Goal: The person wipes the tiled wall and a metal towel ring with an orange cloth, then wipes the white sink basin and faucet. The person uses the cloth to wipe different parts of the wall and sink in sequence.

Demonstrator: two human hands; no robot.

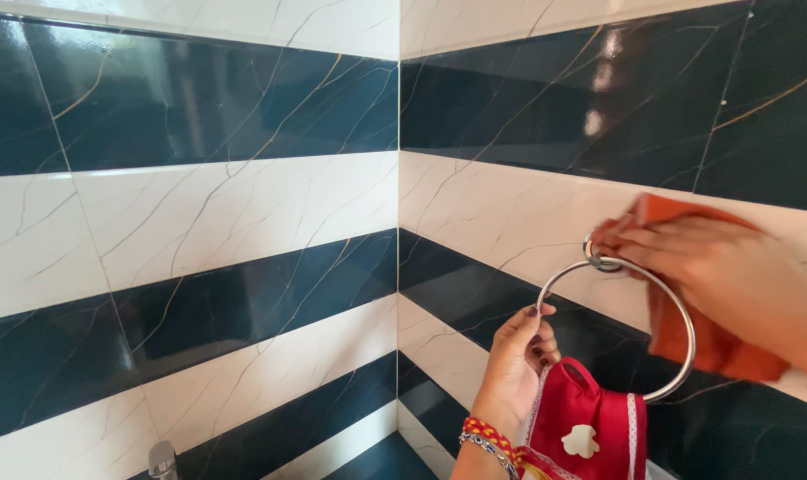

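The right hand (688,249) presses an orange cloth (706,342) against the top of a metal towel ring (679,307). The left hand (519,351), fingers curled, grips the ring's lower left, above a hanging red cloth (590,427).

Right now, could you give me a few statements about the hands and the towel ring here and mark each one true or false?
1. The right hand presses an orange cloth against the top of the metal towel ring. True.
2. The left hand is resting flat on the wall, away from the ring. False: it grips the ring's lower left part.
3. A red cloth item with white trim hangs by the ring's lower part. True.
4. The wall tiles are plain grey. False: they run in dark and white veined bands.
5. The left wrist is bare. False: it wears beaded bangles.
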